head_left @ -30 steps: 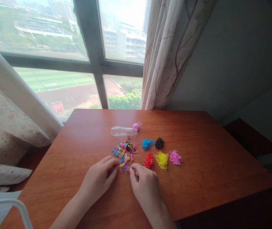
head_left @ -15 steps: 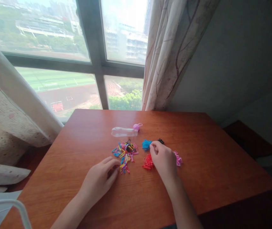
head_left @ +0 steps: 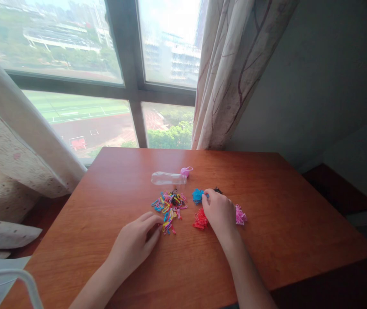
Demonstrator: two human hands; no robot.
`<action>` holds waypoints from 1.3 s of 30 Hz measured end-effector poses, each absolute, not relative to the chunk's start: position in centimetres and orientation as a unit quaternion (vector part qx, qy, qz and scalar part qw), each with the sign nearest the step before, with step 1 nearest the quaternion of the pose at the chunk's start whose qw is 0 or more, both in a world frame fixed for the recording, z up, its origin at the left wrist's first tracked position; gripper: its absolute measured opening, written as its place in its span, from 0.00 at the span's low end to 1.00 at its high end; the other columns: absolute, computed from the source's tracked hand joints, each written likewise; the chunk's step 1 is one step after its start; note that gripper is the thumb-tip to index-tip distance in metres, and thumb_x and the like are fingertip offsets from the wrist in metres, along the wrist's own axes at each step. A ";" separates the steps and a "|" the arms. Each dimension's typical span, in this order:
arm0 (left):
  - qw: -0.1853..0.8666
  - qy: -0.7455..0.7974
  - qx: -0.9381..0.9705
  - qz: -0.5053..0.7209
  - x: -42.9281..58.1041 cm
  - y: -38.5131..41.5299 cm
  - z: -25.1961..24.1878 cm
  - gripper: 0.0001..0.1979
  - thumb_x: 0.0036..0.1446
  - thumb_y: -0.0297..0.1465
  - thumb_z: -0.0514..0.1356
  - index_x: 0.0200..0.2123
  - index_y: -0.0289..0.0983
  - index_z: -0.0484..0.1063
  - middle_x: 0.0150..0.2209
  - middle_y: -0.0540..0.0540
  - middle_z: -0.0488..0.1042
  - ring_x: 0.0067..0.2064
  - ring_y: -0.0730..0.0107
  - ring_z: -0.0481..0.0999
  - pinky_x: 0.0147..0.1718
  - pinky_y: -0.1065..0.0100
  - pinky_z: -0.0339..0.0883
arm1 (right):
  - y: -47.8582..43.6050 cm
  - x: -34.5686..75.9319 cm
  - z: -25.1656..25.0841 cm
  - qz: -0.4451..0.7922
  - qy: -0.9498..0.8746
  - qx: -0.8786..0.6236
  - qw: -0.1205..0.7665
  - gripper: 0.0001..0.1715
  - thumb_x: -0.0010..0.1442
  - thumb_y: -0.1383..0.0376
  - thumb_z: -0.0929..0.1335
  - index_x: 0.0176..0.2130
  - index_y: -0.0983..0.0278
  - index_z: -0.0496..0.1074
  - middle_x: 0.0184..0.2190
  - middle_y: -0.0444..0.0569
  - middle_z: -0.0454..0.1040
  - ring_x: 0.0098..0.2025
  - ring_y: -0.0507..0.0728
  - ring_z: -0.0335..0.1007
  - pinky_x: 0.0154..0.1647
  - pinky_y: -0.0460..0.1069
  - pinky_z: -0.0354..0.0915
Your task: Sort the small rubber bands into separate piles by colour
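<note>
My left hand (head_left: 135,238) rests on the table at the near left edge of a mixed pile of small coloured loops (head_left: 170,204). Its fingers are curled, with thumb and forefinger closed by the loops; what they pinch is too small to tell. My right hand (head_left: 221,211) is pinched closed at the right side of a blue pile of loops (head_left: 197,196). Anything between those fingertips is hidden. A red pile (head_left: 200,219) lies just left of this hand, a pink pile (head_left: 240,215) to its right, and a black pile (head_left: 217,190) shows partly behind it.
A clear plastic bottle (head_left: 167,178) lies on its side behind the piles, beside a pink cap with a loop (head_left: 185,171). The brown wooden table (head_left: 286,214) stands against a window. Curtains (head_left: 222,86) hang at both sides, and a white curved tube (head_left: 25,279) is at lower left.
The right hand has shifted very slightly at the blue pile. The left hand stays by the mixed pile, and the view has moved a little.
</note>
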State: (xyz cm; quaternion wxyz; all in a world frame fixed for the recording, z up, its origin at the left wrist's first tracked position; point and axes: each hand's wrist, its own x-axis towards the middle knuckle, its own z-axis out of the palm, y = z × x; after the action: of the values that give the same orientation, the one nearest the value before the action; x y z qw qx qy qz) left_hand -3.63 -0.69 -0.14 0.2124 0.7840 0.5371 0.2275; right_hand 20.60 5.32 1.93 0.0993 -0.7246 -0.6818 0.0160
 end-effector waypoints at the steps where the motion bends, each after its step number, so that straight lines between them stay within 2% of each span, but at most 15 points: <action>1: 0.212 0.538 0.784 0.227 -3.6 -0.7 -0.2 0.10 0.62 0.27 0.52 0.38 0.43 0.74 0.36 0.50 0.77 0.34 0.71 0.77 0.33 0.74 0.67 | 5.2 20.6 2.0 0.016 -0.682 -0.724 0.105 0.08 0.66 0.63 0.67 0.41 0.57 0.77 0.33 0.47 0.79 0.31 0.54 0.75 0.27 0.46 0.52; 7: 0.210 0.539 0.784 0.223 -3.6 -0.6 -0.1 0.11 0.61 0.26 0.53 0.38 0.43 0.74 0.37 0.50 0.78 0.36 0.71 0.78 0.34 0.74 0.67 | 3.2 20.1 2.2 0.027 -0.704 -0.691 0.162 0.08 0.66 0.65 0.66 0.37 0.59 0.76 0.30 0.43 0.78 0.31 0.52 0.74 0.27 0.47 0.50; 13: 0.215 0.536 0.784 0.226 -3.6 -0.7 -0.1 0.11 0.60 0.26 0.53 0.39 0.43 0.75 0.38 0.50 0.78 0.36 0.70 0.77 0.33 0.74 0.67 | -0.5 17.9 1.1 0.088 -0.746 -0.625 0.212 0.09 0.65 0.68 0.65 0.35 0.59 0.74 0.27 0.42 0.76 0.29 0.52 0.72 0.28 0.46 0.52; 18: 0.211 0.538 0.784 0.226 -3.7 -0.6 -0.3 0.10 0.61 0.27 0.54 0.39 0.43 0.74 0.37 0.50 0.77 0.36 0.70 0.77 0.35 0.73 0.67 | -3.2 15.8 -0.2 0.147 -0.769 -0.580 0.228 0.10 0.63 0.71 0.65 0.34 0.58 0.72 0.29 0.41 0.76 0.31 0.52 0.73 0.30 0.46 0.54; 24: 0.211 0.549 0.777 0.226 -3.8 -0.6 -0.4 0.09 0.61 0.26 0.54 0.37 0.42 0.74 0.35 0.50 0.76 0.34 0.71 0.77 0.34 0.74 0.67 | -4.5 14.4 -0.9 0.172 -0.774 -0.571 0.213 0.09 0.61 0.73 0.67 0.33 0.58 0.71 0.30 0.40 0.76 0.32 0.53 0.74 0.31 0.46 0.56; 29: 0.226 0.550 0.773 0.220 -3.7 -0.7 -0.2 0.09 0.62 0.28 0.53 0.37 0.41 0.73 0.35 0.49 0.76 0.34 0.70 0.76 0.34 0.72 0.67 | -4.3 13.2 -0.8 0.166 -0.761 -0.594 0.201 0.07 0.60 0.69 0.71 0.39 0.59 0.72 0.32 0.42 0.78 0.33 0.56 0.75 0.32 0.47 0.58; 32: 0.231 0.550 0.774 0.214 -3.7 -0.6 0.0 0.08 0.63 0.29 0.53 0.37 0.41 0.73 0.35 0.49 0.75 0.34 0.70 0.76 0.35 0.72 0.67 | -4.0 12.5 -0.7 0.152 -0.750 -0.615 0.188 0.06 0.60 0.67 0.73 0.37 0.59 0.71 0.32 0.44 0.78 0.33 0.57 0.75 0.31 0.47 0.58; 39: 0.220 0.553 0.775 0.213 -3.8 -0.7 0.0 0.08 0.62 0.29 0.53 0.37 0.41 0.73 0.34 0.50 0.75 0.34 0.70 0.75 0.34 0.72 0.66 | -3.4 12.2 -1.0 0.122 -0.748 -0.627 0.178 0.06 0.63 0.70 0.70 0.34 0.59 0.70 0.29 0.43 0.77 0.31 0.57 0.74 0.28 0.48 0.54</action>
State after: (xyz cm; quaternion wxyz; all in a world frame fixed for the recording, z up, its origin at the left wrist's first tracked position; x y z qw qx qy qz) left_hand -3.78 -0.67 -0.01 0.2202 0.7750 0.5528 0.2127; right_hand 12.19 -3.35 -0.98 0.1781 -0.6273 -0.7482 0.1223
